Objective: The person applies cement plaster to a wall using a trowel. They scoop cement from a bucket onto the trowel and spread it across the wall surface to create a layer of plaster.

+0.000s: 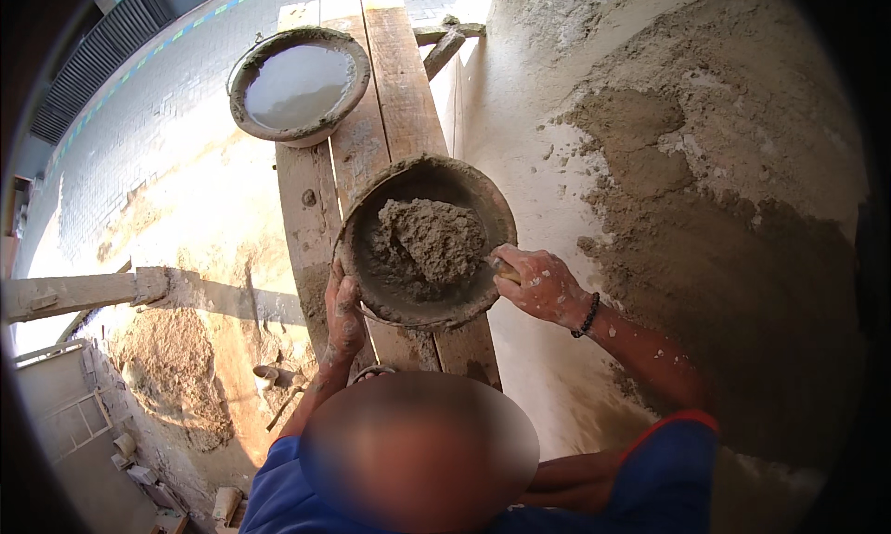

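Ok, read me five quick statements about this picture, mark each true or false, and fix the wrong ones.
1. The left hand touches the outside of the bowl. True.
2. The bowl is empty. False: a heap of grey-brown mix lies in it.
3. The right hand grips a tool handle. True.
4. A dark bracelet is on the left wrist. False: it is on the right wrist.
5. The bucket of pale liquid is farther from the person than the bowl. True.
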Motion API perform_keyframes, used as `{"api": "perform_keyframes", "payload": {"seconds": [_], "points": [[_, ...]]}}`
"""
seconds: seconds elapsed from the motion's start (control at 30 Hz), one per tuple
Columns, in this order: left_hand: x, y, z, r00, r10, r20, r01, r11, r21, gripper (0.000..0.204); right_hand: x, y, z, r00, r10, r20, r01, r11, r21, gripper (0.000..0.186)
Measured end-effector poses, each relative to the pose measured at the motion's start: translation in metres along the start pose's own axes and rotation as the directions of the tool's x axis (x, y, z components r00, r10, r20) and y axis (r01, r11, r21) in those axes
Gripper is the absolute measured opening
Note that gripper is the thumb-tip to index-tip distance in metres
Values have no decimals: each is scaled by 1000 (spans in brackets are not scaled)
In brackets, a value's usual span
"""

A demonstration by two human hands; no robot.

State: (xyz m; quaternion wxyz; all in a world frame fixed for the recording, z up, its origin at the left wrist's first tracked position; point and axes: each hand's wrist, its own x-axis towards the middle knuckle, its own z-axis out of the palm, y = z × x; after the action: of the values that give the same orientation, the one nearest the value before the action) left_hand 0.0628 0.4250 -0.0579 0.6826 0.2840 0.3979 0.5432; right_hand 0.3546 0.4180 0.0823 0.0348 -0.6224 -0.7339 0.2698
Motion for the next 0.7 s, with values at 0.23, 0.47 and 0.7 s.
{"api": "perform_keyframes", "payload": {"seconds": [0.23,0.47,0.7], "points": [[37,-12,-39,910,392,-132,-138,588,797,68,-26,4,-19,996,14,-88,-13,1000,8,31],[32,-59,-74,964,261,41,21,-229,973,79,-34,-39,-108,979,-81,-185,100,990,95,31],[44,-80,-85,934,354,59,15,-203,979,81,-70,-63,-208,974,-128,-187,154,979,130,42]]}}
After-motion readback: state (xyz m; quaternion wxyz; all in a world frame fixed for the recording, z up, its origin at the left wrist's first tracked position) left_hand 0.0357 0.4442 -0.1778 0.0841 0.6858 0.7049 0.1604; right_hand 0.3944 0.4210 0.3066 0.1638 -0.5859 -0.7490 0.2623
